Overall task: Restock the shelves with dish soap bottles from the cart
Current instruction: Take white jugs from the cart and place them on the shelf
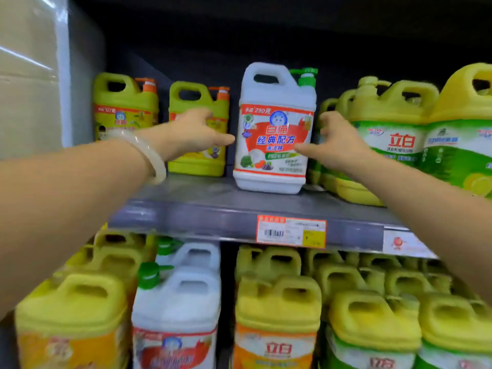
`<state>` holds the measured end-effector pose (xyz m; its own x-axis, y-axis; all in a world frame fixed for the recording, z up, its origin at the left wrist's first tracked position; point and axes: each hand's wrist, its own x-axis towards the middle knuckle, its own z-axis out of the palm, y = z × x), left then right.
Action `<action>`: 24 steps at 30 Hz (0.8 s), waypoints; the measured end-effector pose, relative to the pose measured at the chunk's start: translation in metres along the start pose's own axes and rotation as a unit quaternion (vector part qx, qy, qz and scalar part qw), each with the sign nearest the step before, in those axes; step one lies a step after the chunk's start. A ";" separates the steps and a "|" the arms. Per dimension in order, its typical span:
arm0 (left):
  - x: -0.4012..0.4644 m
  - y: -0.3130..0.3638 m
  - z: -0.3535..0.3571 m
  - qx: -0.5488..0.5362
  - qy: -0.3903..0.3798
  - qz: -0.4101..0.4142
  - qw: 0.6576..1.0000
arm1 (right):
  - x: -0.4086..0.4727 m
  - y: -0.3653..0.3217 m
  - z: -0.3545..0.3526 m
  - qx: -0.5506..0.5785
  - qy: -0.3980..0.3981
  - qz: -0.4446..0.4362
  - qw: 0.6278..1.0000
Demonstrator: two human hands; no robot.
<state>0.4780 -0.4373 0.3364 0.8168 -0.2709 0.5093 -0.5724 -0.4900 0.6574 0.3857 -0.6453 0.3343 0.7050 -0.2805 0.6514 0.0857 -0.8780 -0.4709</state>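
A white dish soap bottle [275, 129] with a green pump and a red label stands on the upper grey shelf [202, 209]. My two hands flank it. My left hand [194, 134], with a pale bangle on its wrist, is just left of the bottle; its thumb points at the bottle's side and its fingers are loosely curled. My right hand [335, 145] is at the bottle's right edge, with its thumb tip over the front label and its fingers loosely bent beside the bottle. Neither hand is wrapped round it.
Two yellow-green bottles with orange pumps [125, 107] stand at the back left. Yellow-capped green bottles [399, 123] crowd the right. A pale wall panel [32, 75] closes off the left end. The lower shelf is packed with yellow bottles [277, 310] and white bottles [178, 302]. A price tag [291, 231] hangs on the shelf edge.
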 end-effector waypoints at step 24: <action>-0.496 -0.315 -0.161 0.409 -0.334 -0.331 0.782 | -0.462 -0.232 0.323 -0.058 -0.597 -0.261 0.757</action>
<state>0.2421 -0.0155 -0.0342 0.9267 0.0281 -0.3749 0.0057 -0.9981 -0.0609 0.2675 -0.1863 -0.0496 0.7360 0.6053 -0.3032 0.5577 -0.7960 -0.2354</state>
